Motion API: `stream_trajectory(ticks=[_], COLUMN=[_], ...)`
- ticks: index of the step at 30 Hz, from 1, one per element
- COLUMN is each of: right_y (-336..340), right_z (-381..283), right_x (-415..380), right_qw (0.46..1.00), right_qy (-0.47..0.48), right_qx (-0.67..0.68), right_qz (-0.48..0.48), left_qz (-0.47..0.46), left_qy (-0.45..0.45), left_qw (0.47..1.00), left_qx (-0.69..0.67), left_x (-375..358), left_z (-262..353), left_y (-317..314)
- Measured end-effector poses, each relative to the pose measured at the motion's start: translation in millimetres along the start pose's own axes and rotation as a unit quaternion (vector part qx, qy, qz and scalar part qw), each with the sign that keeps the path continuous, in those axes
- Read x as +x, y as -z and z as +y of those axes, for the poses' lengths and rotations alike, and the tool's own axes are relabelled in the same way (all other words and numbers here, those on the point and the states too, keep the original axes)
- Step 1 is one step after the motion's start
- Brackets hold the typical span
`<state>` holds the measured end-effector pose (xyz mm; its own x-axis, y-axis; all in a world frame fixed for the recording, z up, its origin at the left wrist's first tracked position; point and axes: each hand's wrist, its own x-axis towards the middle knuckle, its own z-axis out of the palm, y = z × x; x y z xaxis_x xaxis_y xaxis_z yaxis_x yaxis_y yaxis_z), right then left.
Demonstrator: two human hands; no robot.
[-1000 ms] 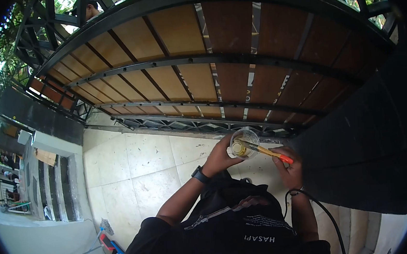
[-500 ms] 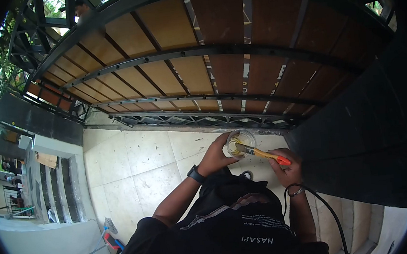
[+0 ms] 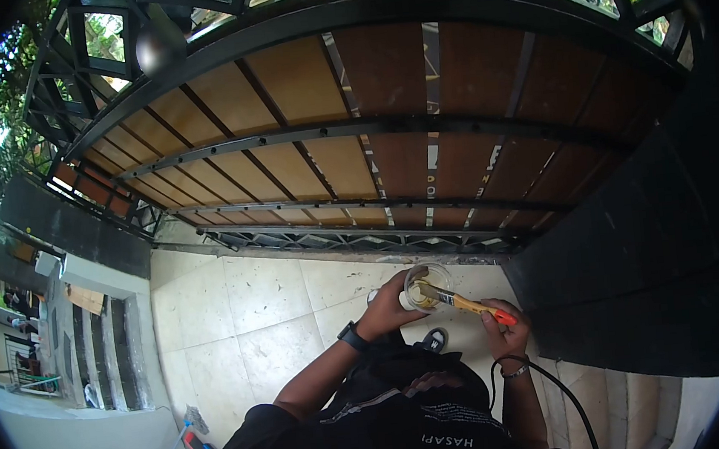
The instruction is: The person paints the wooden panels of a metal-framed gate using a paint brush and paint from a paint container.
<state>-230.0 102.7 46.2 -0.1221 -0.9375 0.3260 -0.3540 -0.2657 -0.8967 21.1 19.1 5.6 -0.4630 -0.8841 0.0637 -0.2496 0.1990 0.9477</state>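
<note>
Head view, left hand [image 3: 388,307]: curled round your cup [image 3: 438,275] above the floor [image 3: 274,317], mouth up, presumably to steady it.
Right hand [image 3: 506,331]: gripping your brush [image 3: 471,304] by its handle, bristles in the cup, probably containing drips.
Floor: pale tiles.
Surroundings: slatted gate [image 3: 304,75] ahead of you.

A black T-shirt [image 3: 336,440] with short, loose sleeves covers the torso. Its front carries white capitals [image 3: 447,441] reading HASAPI, rows of tiny white print [image 3: 452,416] too small to read, and a pale and reddish-brown streaked graphic [image 3: 416,384]. A black smartwatch [image 3: 353,337] with a dark strap circles the left wrist [image 3: 365,328]; a silvery bracelet [image 3: 516,372], the right wrist [image 3: 512,362]. One dark shoe [image 3: 435,339] has white edging.
</note>
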Motion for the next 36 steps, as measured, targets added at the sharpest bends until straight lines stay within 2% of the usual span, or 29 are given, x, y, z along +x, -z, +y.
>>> stream_trajectory(ticks=[3,5,8,10,11,13,16,17,18,20,22,24,26,28,30,34,36], right_y=[0,0,-2,-5,-7,-16,-34,-44,-51,-67,-90,-115,-142,-167,-188,-212,-222], right_z=[3,4,4,2,2,4,27,41,36,25,28,19,12,21,6,-31,-43], right_x=[-4,-6,-5,-3,0,5,13,15,23,43,63,91,122,155,196,264,289], right_qw=[0.999,0.997,0.994,0.985,0.985,0.965,0.961,0.943,0.942,0.89,0.881,0.863,0.853,0.867,0.843,0.796,0.753], right_qy=[-0.015,-0.022,-0.044,-0.109,-0.11,-0.149,-0.135,-0.132,-0.135,-0.16,-0.153,-0.114,-0.072,0.013,0.07,0.097,0.138], right_qx=[0.024,0.043,0.046,0.076,0.077,0.161,0.153,0.227,0.231,0.357,0.37,0.393,0.389,0.319,0.322,0.354,0.37], right_qz=[0.036,0.061,0.085,0.111,0.112,0.141,0.188,0.204,0.204,0.235,0.251,0.295,0.34,0.383,0.425,0.481,0.527], left_qz=[-0.001,-0.01,-0.014,-0.022,-0.012,-0.004,0.012,0.005,-0.003,-0.012,-0.034,-0.034,-0.059,-0.087,-0.129,-0.185,-0.217], left_qy=[-0.016,0.014,0.017,0.022,0.011,0.004,0.002,0.006,0.009,0.003,-0.004,-0.016,-0.006,0.003,-0.001,0.003,0.007], left_qw=[0.999,1.0,0.999,0.999,0.999,0.999,0.999,0.998,0.998,0.999,0.998,0.999,0.996,0.995,0.991,0.983,0.976], left_qx=[0.04,-0.025,-0.043,-0.03,-0.034,-0.037,-0.051,-0.055,-0.056,-0.051,-0.049,-0.031,-0.069,-0.039,-0.027,0.004,0.019], left_x=[3,5,8,12,15,18,29,33,38,52,64,79,91,100,109,120,124], left_z=[0,4,3,5,3,-4,-14,-16,-19,-34,-51,-59,-73,-83,-83,-84,-89], left_y=[2,5,8,13,16,24,39,46,55,72,97,125,156,189,221,267,287])
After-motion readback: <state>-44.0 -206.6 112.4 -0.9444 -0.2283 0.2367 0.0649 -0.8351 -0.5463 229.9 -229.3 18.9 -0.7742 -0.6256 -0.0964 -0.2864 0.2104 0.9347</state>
